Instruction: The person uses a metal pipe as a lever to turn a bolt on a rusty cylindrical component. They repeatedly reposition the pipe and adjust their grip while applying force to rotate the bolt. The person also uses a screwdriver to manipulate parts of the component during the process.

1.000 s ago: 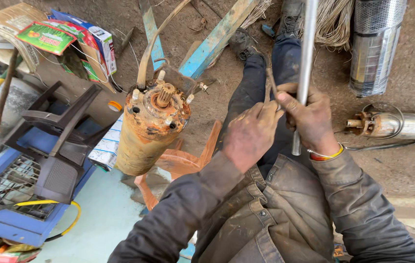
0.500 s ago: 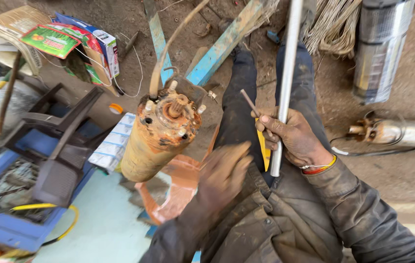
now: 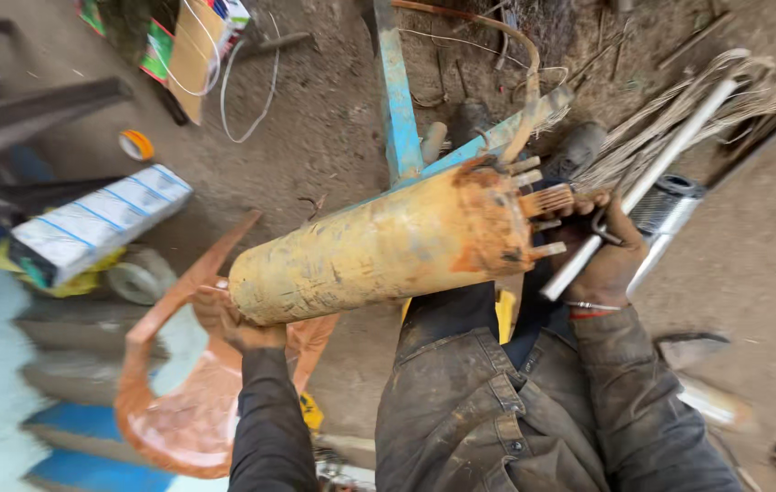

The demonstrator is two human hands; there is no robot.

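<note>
Hands at both ends: our left hand (image 3: 240,326) cups the lower, near end of a rusty yellow motor cylinder (image 3: 379,248), which lies tilted across our lap, long axis running left to right and rising rightward. Our right hand (image 3: 599,255), closed around a thin metal rod (image 3: 643,187), sits against the cylinder's wired far end, above an orange plastic chair (image 3: 178,401).

The motor casing (image 3: 379,251) is faded yellow with orange rust patches. The chair (image 3: 187,401) is orange, the beam (image 3: 394,91) pale blue, the box (image 3: 96,223) white with blue stripes.
</note>
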